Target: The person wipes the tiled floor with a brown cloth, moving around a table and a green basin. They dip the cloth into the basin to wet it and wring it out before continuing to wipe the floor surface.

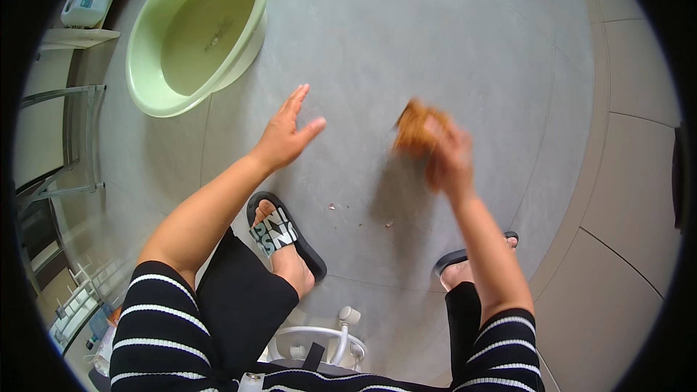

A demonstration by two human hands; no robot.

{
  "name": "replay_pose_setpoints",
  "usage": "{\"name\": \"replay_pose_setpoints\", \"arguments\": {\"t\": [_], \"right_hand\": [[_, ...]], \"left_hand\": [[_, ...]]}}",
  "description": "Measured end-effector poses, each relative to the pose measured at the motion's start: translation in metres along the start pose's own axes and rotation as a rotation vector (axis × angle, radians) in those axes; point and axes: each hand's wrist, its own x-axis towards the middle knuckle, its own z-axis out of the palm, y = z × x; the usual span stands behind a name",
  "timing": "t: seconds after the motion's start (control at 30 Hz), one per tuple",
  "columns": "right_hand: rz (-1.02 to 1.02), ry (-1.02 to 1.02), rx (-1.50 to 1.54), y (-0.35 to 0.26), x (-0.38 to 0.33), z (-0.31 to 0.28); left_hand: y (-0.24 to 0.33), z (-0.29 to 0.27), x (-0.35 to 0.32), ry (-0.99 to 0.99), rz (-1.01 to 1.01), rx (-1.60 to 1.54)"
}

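My right hand (451,160) is closed on a blurred, orange-brown thing (421,127) with a rough, textured look, held above the grey floor. Motion smears it, so its exact kind cannot be made out. A dark shadow falls on the floor below it. My left hand (285,133) holds nothing; its thumb stands apart from the stretched fingers, in the air to the left. On the floor between my feet lie several small pale scraps (388,223).
A large pale green basin (243,65) with cloudy water stands at the far left. Beyond it, a white jug (86,4) sits on a shelf. A metal frame (94,138) is at the left; beige cabinet panels (632,167) line the right. My feet wear black slides (305,247).
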Motion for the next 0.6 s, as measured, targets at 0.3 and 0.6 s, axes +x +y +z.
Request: {"name": "replay_pose_setpoints", "arguments": {"t": [0.3, 0.6], "right_hand": [[-0.206, 0.179, -0.997, 0.073, -0.002, 0.110], [-0.327, 0.086, -0.538, 0.016, -0.028, 0.080]], "left_hand": [[-0.020, 0.008, -0.001, -0.169, -0.041, 1.255], [-0.021, 0.008, 0.008, -0.178, -0.035, 1.331]]}}
